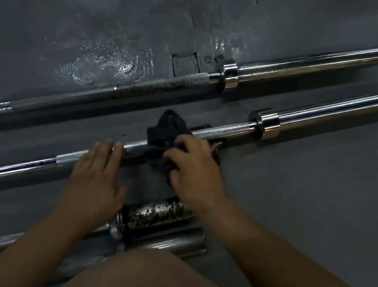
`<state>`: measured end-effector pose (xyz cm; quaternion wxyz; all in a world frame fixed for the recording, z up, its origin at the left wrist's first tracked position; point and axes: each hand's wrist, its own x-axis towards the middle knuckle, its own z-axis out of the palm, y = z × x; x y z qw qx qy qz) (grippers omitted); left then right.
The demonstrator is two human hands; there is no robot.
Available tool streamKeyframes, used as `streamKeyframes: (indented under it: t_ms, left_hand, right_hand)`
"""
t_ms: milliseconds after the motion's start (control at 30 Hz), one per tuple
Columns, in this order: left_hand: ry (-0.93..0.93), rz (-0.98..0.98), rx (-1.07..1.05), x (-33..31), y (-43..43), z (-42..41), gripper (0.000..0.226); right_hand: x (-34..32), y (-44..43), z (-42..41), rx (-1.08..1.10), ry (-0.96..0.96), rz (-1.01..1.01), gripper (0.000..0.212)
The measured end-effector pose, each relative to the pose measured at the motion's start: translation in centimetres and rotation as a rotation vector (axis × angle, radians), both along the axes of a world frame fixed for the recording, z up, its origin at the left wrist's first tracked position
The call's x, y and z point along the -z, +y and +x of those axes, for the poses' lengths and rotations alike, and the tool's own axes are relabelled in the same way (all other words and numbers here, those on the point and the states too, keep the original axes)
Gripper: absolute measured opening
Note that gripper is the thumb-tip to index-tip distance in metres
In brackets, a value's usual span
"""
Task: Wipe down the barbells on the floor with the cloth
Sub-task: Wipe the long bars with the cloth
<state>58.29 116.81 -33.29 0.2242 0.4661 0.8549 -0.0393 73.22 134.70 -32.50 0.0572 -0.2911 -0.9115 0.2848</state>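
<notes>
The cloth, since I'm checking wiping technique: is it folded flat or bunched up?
Bunched up: the dark cloth sits crumpled over the middle barbell, gripped by the right hand.

Worn on head, single wide-angle view. Faces forward and steeply down onto dark grey matte floor [292, 196]. Sits near: bare forearms [287, 264] enter from bottom edge, bare knee [150, 276] fills bottom centre. Frames long chrome steel barbell [321, 110] running diagonally, lower left to upper right, cut by both side edges.

No text, label, brand, number or sign can be read anywhere on the bars, cloth or floor.
</notes>
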Motion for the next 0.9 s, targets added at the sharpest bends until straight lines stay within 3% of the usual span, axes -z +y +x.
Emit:
streamKeyframes:
  t_ms: [33,100,167,200,300,400,467,533,600,633,733,833,900]
  left_hand:
    - [-0.006,0.006,0.018,-0.1,-0.4,-0.1,0.091]
    - [-0.009,0.020,0.040,0.3,-0.8,-0.3,0.091]
    - [0.020,0.049,0.019,1.0,-0.5,-0.4,0.091]
    - [0.046,0.058,-0.002,1.3,0.0,-0.5,0.089]
    - [0.102,0.065,-0.075,2.1,2.2,-1.8,0.079]
    - [0.074,-0.003,-0.061,2.1,3.7,-4.1,0.069]
    - [0.069,-0.079,-0.039,1.8,4.9,-5.6,0.059]
    - [0.013,-0.125,-0.023,1.6,6.1,-6.8,0.049]
    - [-0.133,-0.190,-0.032,1.8,7.4,-8.3,0.040]
    - [-0.193,-0.255,-0.035,1.7,8.1,-9.1,0.037]
    - [-0.195,-0.344,-0.042,1.5,8.8,-9.7,0.045]
    - [0.026,-0.131,-0.108,1.6,6.9,-6.5,0.033]
    - [0.097,0.038,-0.119,1.4,5.5,-4.2,0.030]
  right_hand:
    - [0.0,1.4,1.1,0.050,0.042,0.020,0.038]
    - [0.6,5.1,3.3,0.364,0.056,0.113,0.041]
    - [0.9,6.6,3.7,0.672,-0.024,0.132,0.044]
    - [1.0,5.7,2.7,0.708,-0.083,0.152,0.046]
    - [1.0,0.2,-2.9,0.349,-0.126,0.156,0.046]
    - [-0.6,-1.1,-5.5,0.019,-0.087,-0.085,0.039]
    - [-1.5,1.5,-4.1,0.019,0.009,-0.109,0.037]
    - [-1.2,5.0,-1.7,0.293,0.086,-0.018,0.039]
    - [-0.3,6.9,0.0,0.574,-0.011,0.035,0.045]
    - [0.3,6.5,0.0,0.610,-0.112,0.061,0.051]
    - [1.5,1.9,-2.1,0.298,-0.153,0.143,0.053]
    - [0.2,0.7,-2.5,-0.071,-0.107,0.005,0.041]
    - [0.2,3.7,-0.3,-0.005,-0.010,-0.003,0.040]
